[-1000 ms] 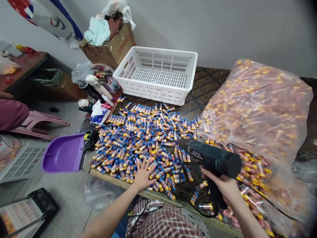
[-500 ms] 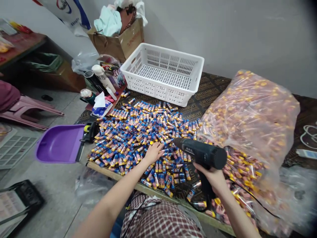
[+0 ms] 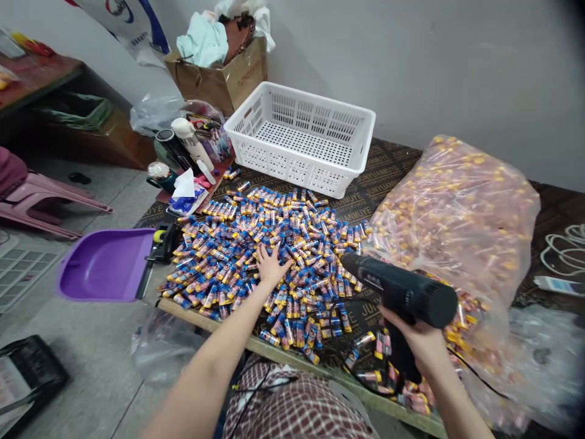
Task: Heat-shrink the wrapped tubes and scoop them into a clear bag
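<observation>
A wide heap of small blue, yellow and red tubes (image 3: pixel 256 244) covers the dark board table (image 3: pixel 388 164). My left hand (image 3: pixel 269 267) lies flat on the heap with fingers spread, touching the tubes. My right hand (image 3: pixel 418 344) grips the handle of a black heat gun (image 3: pixel 402 291), whose nozzle points left over the tubes near the left hand. A big clear plastic bag (image 3: pixel 457 213) full of similar tubes lies to the right, some spilling out near the gun.
A white slotted basket (image 3: pixel 301 137) stands at the back of the table. A purple dustpan (image 3: pixel 107 265) juts off the left edge. Bottles and clutter (image 3: pixel 187 152) sit at the back left, a brown box (image 3: pixel 219 76) behind. White cable (image 3: pixel 564 244) lies far right.
My left hand has slid forward and up across the heap of tubes. The heat gun has shifted a little to the right and nearer to me.
</observation>
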`<state>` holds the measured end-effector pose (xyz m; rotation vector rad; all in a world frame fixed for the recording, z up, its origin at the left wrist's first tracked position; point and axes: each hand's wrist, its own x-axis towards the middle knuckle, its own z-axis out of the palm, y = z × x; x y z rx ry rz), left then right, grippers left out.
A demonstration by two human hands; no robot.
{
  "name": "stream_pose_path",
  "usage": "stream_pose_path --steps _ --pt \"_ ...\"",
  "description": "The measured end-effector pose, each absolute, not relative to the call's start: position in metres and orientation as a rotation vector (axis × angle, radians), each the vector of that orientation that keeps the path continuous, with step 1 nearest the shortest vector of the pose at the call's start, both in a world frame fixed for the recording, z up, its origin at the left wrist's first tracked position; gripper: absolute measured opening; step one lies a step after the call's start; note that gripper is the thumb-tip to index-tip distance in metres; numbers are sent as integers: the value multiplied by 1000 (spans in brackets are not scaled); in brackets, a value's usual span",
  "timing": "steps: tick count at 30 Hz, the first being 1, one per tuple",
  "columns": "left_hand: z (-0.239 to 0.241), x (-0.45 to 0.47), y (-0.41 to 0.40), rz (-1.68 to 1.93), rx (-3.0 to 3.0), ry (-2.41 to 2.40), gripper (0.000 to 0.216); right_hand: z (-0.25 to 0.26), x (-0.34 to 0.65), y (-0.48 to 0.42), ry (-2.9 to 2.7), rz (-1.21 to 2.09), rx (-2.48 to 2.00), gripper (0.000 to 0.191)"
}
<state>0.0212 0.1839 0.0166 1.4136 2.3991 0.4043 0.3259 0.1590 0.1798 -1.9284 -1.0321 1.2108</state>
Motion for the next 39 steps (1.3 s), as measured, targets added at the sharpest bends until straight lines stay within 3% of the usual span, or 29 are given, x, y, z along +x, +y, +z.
stream_pose_path --steps 7,16,21,25,39 --pt "15 61 187 421 1478 2281 66 187 343 142 -862 1195 -1956 58" --pt "33 37 113 215 1983 1724 65 184 272 160 -1017 1361 -1885 41" --pt "37 -1 68 444 1873 1895 40 173 233 169 -1177 1352 -1821 41" --pt "31 -41 34 558 1681 2072 31 164 211 172 -1271 1335 -1703 38" --pt "23 -132 12 629 1497 2406 32 151 137 181 -1324 1475 -1695 38"
